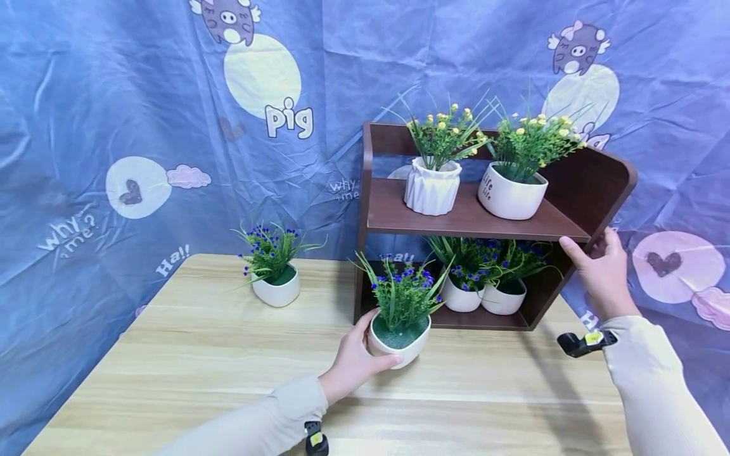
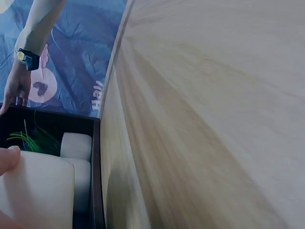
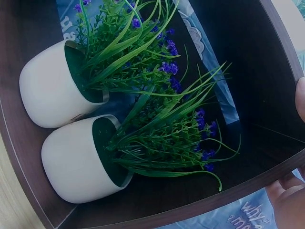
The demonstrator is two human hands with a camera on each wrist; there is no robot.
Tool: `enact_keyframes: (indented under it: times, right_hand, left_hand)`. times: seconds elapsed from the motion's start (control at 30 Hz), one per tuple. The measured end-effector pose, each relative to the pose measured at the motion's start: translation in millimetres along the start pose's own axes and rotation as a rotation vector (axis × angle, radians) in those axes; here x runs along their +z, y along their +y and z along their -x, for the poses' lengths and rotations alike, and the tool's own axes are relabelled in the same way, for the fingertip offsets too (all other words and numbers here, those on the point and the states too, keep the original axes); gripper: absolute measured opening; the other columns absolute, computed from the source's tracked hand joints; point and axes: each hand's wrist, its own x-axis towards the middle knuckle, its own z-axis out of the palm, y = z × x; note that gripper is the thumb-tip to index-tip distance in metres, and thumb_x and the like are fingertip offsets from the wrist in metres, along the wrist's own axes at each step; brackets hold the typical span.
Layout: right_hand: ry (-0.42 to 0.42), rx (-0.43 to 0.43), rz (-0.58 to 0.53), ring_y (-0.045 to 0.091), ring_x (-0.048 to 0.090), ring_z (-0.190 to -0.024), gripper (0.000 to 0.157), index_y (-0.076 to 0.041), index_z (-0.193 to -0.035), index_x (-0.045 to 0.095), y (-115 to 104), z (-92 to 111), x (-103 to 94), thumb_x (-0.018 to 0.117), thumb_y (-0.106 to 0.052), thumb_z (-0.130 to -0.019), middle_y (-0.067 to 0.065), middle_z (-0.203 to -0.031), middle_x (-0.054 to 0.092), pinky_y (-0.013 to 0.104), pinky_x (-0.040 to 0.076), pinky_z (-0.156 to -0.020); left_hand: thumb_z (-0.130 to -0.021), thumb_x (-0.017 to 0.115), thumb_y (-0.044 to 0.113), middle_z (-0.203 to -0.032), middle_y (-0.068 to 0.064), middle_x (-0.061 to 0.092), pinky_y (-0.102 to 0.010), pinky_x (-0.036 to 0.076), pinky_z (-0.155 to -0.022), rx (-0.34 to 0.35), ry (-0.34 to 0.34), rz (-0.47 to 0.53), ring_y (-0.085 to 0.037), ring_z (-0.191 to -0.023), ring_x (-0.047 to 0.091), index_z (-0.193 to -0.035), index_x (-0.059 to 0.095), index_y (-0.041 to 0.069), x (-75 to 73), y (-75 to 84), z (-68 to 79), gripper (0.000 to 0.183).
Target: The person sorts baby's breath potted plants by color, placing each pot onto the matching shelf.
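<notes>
Blue-flowered plant (image 1: 401,320) is being held before the shelf (image 1: 604,183) by my half-curled left hand (image 1: 353,362); my right hand (image 1: 607,278) is pinching the shelf's right side.

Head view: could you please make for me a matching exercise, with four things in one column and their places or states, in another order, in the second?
Things:
1. Left hand
2. Pleated white pot
3. Right hand
4. Pot lettered "Life"

Places or states:
A. On the upper board, nearer the picture's right
B. Holding the nearest blue-flowered pot
C. Gripping the brown shelf unit's side
D. On the upper board, nearer the picture's left

Pairs: 1-B; 2-D; 3-C; 4-A
</notes>
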Motion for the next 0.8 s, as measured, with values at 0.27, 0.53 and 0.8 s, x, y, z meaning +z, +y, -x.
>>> enact_keyframes:
  times: [0.27,0.53,0.8]
  right_hand:
    - [0.013,-0.006,0.013,0.006,0.049,-0.1,0.053,-0.013,-0.125,0.042,0.1,0.2,-0.1,0.067,-0.008,-0.078,-0.004,-0.108,0.052,0.005,0.04,-0.072]
    - [0.011,-0.011,0.008,0.006,0.049,-0.1,0.054,-0.012,-0.125,0.042,-1.4,0.5,0.7,0.067,-0.008,-0.078,-0.004,-0.108,0.052,0.005,0.041,-0.072]
    - [0.012,-0.009,0.029,0.005,0.05,-0.097,0.052,-0.012,-0.124,0.043,-0.7,0.2,0.9,0.067,-0.009,-0.078,-0.005,-0.105,0.053,0.005,0.041,-0.071]
  left_hand:
    - [-0.058,0.082,0.024,-0.12,-0.001,0.053,-0.03,0.039,-0.09,0.007,0.071,-0.076,-0.016,-0.108,0.05,-0.131,0.04,0.017,21.6,-30.7,-20.5,0.085]
    - [-0.057,0.083,0.024,-0.12,-0.002,0.054,-0.035,0.039,-0.092,-0.006,0.138,-0.134,-0.018,-0.107,0.05,-0.13,0.041,0.014,35.9,-38.1,-33.9,0.085]
    - [-0.056,0.083,0.023,-0.118,0.0,0.054,-0.034,0.04,-0.09,-0.003,0.225,-0.131,-0.016,-0.105,0.051,-0.129,0.042,0.017,53.1,-44.5,-45.9,0.084]
